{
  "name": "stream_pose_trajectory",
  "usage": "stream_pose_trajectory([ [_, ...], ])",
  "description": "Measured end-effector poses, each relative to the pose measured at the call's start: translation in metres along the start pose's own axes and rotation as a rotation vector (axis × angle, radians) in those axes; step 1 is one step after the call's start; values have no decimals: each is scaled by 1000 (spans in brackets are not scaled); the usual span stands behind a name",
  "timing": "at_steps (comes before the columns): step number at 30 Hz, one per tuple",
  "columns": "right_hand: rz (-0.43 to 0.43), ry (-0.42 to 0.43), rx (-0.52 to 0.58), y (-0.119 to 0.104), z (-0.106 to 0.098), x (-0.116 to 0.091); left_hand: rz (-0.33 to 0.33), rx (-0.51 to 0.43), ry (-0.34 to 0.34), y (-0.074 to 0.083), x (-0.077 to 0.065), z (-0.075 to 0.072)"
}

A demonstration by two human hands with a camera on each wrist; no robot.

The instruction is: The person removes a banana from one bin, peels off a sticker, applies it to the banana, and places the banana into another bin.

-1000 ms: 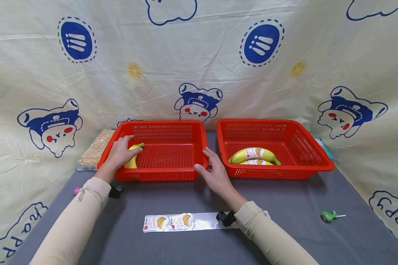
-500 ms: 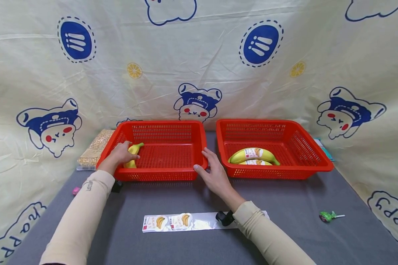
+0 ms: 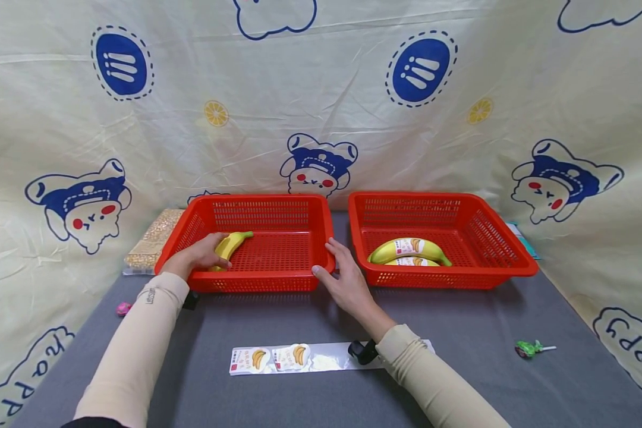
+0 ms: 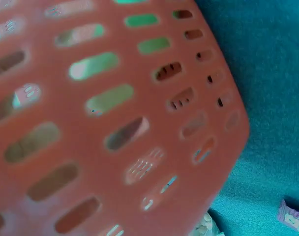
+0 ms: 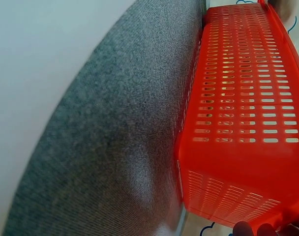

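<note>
Inside the left red basket [image 3: 275, 282], a banana [image 3: 235, 242] lies at a slant, its stem pointing right. My left hand [image 3: 200, 252] reaches over the basket's left side and grips the banana's lower part, partly covering it. Red basket wall [image 4: 110, 142] fills most of the left wrist view, so those fingers are hidden there. At the front right corner of the same basket, my right hand [image 3: 348, 282] touches the rim with spread thumb and fingers. The basket's slotted side [image 5: 238, 98] shows in the right wrist view.
A second red basket [image 3: 444, 279] holds two labelled bananas [image 3: 406, 248]. In front lies a strip of banana stickers [image 3: 326, 358], partly under the right wrist. A green lollipop [image 3: 526, 349], a pink wrapped candy [image 3: 123, 308] and a bag of grains [image 3: 155, 241] lie around.
My left hand has come down onto the banana, which has shifted right and tilted in the basket. The right hand stays at the basket's corner.
</note>
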State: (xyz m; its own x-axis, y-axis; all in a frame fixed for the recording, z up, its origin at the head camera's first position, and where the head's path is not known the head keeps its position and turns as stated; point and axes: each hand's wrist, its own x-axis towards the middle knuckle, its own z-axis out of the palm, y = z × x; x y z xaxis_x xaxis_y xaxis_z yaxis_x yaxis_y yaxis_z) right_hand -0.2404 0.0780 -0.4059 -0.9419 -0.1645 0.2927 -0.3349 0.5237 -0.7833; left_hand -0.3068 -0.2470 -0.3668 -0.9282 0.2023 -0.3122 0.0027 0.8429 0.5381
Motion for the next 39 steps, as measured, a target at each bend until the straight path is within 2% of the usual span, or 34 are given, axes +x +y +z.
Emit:
stream_pose_trajectory([
  [4,-3,2,-11,1,0,0,35,-27,-56,2,2,1],
  [10,2,4,-23,0,0,0,-44,58,-13,7,6,5],
  [15,6,2,-14,0,0,-1,-121,82,-32,9,5,6],
  [19,2,2,-9,0,-1,-1,-122,69,-32,8,7,5],
  [25,-11,6,-13,0,0,-1,-65,69,26,9,9,5],
  [30,-13,14,-17,0,0,-1,-43,37,87,10,8,2],
  [34,-5,11,-25,0,0,-1,-10,-53,181,14,3,-3],
  [39,5,0,-43,1,0,0,8,-204,307,26,-10,-12],
])
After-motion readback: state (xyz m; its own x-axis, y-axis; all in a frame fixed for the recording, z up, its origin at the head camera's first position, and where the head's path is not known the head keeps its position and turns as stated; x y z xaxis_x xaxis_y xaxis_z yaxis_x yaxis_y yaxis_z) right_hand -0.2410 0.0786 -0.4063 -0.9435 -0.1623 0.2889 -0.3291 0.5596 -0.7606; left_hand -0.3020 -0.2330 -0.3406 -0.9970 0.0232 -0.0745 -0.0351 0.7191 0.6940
